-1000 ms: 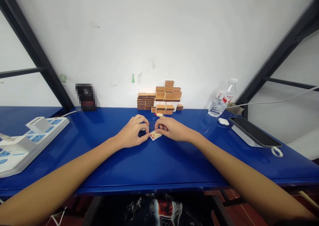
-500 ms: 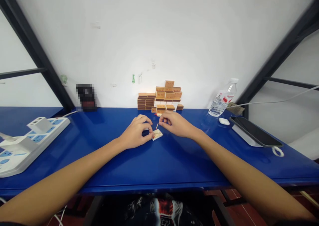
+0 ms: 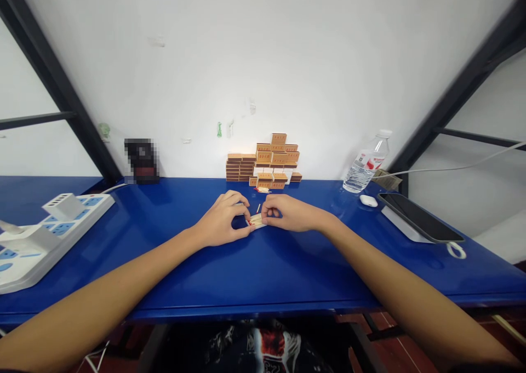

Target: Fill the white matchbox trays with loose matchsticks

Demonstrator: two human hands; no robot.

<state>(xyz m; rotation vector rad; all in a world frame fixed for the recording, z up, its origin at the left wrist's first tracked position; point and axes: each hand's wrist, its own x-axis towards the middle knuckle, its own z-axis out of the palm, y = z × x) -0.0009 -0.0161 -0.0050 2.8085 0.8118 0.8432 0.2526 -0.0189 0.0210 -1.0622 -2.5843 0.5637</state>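
Note:
A small open matchbox tray [image 3: 257, 221] with red-tipped matches lies on the blue table [image 3: 263, 263] between my hands. My left hand [image 3: 222, 219] pinches its left end with curled fingers. My right hand [image 3: 287, 214] is closed at its right end, fingertips touching the matches. A single loose match [image 3: 258, 208] lies just behind the tray. A stack of orange matchboxes [image 3: 267, 162] stands against the wall behind.
A white power strip [image 3: 45, 230] lies at the left. At the right are a water bottle [image 3: 365, 167], a white earbud case [image 3: 369, 200] and a dark phone on a stand [image 3: 419, 219]. A dark object [image 3: 142, 159] stands by the wall.
My right hand lifted away from the tray, left a single match behind it, then came back down to the tray's right end. My left hand stayed on the tray.

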